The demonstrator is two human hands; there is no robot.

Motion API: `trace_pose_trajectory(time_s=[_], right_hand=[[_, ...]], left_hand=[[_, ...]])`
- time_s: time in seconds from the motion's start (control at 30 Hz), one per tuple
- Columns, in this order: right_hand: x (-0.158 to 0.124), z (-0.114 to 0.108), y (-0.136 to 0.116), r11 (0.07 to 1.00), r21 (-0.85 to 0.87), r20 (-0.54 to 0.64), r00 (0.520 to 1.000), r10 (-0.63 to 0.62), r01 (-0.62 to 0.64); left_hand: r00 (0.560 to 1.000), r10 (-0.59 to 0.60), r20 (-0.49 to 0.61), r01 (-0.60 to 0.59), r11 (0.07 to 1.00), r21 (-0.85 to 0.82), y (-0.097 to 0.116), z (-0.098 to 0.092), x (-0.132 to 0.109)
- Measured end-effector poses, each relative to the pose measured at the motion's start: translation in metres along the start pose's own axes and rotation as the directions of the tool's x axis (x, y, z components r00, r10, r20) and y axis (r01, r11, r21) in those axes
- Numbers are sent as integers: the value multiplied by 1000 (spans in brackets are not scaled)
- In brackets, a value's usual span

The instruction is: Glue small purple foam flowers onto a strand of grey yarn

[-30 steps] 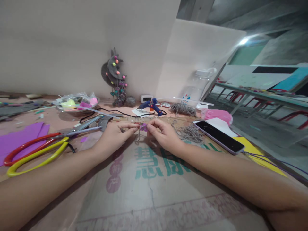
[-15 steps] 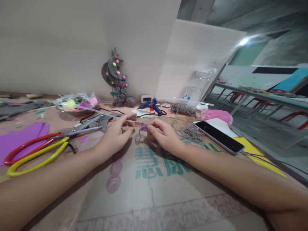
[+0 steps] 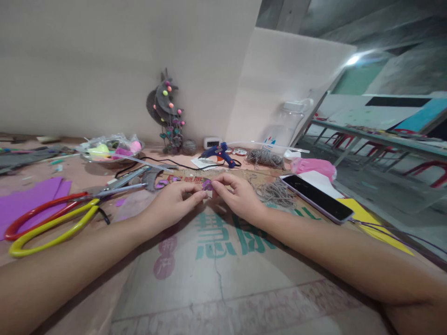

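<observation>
A small purple piece, like a cut-out of felt or foam, is pinched between the thumb and fingers of my right hand. My left hand is closed in a pinch just left of the piece, its thumb tip very near or touching it. What lies inside the left fingers is hidden. Both hands are over a flattened cardboard sheet with green and red print. Beyond the left fingers lie more small purple cut-outs and a grey curved felt piece.
Large scissors and purple sheets lie left. A blue glue gun, a clear bottle and a decorated grey moon stand behind. Grey yarn and a phone are right; a bowl of pompoms sits back left.
My left hand has moved right to the purple piece, and its fingers have closed from spread to a pinch. The grey yarn loop below the piece no longer shows. My right hand keeps its pinch.
</observation>
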State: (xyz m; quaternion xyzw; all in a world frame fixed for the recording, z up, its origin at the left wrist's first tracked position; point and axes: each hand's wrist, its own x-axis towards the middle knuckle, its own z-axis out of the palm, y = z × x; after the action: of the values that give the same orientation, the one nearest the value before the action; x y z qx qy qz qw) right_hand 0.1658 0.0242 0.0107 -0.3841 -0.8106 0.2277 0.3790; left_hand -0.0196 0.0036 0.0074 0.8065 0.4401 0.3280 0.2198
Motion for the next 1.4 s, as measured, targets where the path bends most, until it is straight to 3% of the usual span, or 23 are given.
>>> trace_pose_trajectory(time_s=[0.13, 0.27, 0.4, 1.0, 1.17, 1.4], right_hand=[[0, 0, 0, 1000, 20, 10, 1000, -8, 8], [-1, 0, 1, 1000, 15, 3, 1000, -8, 8], [-1, 0, 2, 1000, 2, 9, 1000, -24, 24], [-1, 3, 3, 999, 47, 59, 998, 3, -5], [-1, 5, 2, 1000, 22, 33, 999, 14, -15], [-1, 5, 3, 998, 48, 59, 998, 34, -37]], left_hand=[[1000, -6, 22, 7, 1000, -30, -3, 2, 1], [996, -34, -83, 23, 992, -128, -6, 1, 3], [991, -32, -132, 16, 993, -117, -5, -1, 4], [992, -29, -124, 27, 1000, -14, 3, -2, 1], [993, 22, -115, -27, 999, -39, -1, -2, 2], [992, -40, -121, 39, 999, -14, 2, -2, 1]])
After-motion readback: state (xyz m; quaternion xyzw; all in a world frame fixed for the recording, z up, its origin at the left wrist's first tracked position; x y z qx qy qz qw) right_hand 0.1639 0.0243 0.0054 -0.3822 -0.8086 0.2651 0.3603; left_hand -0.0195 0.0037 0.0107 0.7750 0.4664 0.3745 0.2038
